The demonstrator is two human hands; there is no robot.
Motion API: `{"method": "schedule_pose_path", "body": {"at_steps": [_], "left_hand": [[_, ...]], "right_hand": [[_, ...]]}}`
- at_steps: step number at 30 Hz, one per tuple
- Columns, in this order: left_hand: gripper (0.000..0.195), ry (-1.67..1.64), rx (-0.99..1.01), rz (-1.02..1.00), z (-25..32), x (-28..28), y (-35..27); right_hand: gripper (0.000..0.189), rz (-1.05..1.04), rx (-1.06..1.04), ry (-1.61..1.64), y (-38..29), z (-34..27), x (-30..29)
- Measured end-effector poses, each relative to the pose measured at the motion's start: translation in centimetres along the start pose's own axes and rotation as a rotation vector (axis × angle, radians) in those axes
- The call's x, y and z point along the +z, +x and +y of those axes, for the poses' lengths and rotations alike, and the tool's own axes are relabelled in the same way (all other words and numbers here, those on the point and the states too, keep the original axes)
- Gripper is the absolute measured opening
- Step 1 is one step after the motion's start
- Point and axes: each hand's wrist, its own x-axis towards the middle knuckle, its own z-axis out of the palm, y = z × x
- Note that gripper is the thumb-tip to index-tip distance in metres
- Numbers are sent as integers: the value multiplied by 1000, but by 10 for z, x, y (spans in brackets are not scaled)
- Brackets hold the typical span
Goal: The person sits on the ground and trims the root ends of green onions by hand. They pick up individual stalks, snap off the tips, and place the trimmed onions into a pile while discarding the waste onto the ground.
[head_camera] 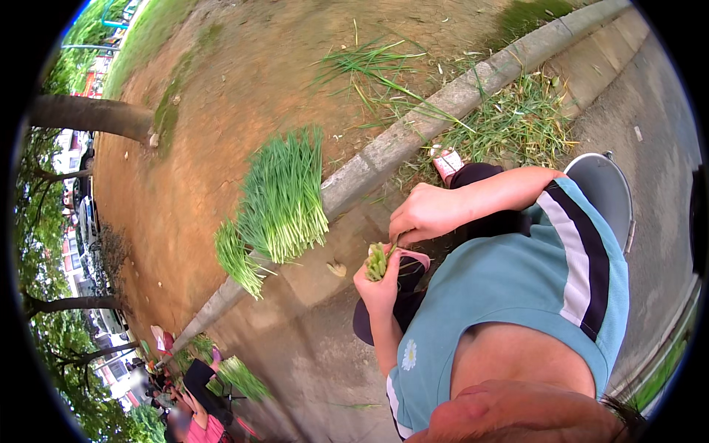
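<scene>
My left hand (381, 277) is closed around a small bunch of garlic-chive-like stalks (376, 262), with the pale cut ends facing the camera. Touching the bunch from the other side, my right hand (424, 215) pinches a thin green strand between thumb and fingers. Both hands are in front of my teal shirt, above my knees. Beyond them, a large row of long green stalks (285, 194) lies across the soil and the kerb, pale ends towards me. A smaller bundle (239, 257) lies beside it.
Loose stalks (371, 61) lie on the soil, and a trimmings heap (512, 122) is against the concrete kerb (388, 147). A grey bucket (601, 191) stands beside me. Further along the kerb, a person in pink (205, 426) sits near more greens (243, 379). Trees rise beyond the soil.
</scene>
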Motion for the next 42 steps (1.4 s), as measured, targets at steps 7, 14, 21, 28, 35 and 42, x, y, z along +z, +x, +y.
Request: {"method": "schedule_pose_path", "body": {"at_steps": [7,14,21,28,35,42], "left_hand": [[10,-43,-23,65,7,-1,-6],[13,-140,-74,47,2,-9,-12],[20,-212,-1,149,12,-18,-22],[12,-145,117,101,6,-16,-31],[10,-226,9,53,4,-22,-31],[9,-243,3,78,8,-13,-28]], "right_hand": [[15,158,23,152,-4,-14,-20],[17,162,341,832,-9,-26,-30],[15,287,125,370,-5,-34,-29],[15,37,-51,144,6,-61,-7],[16,102,-72,207,8,-50,13],[16,124,372,938,5,-36,30]]}}
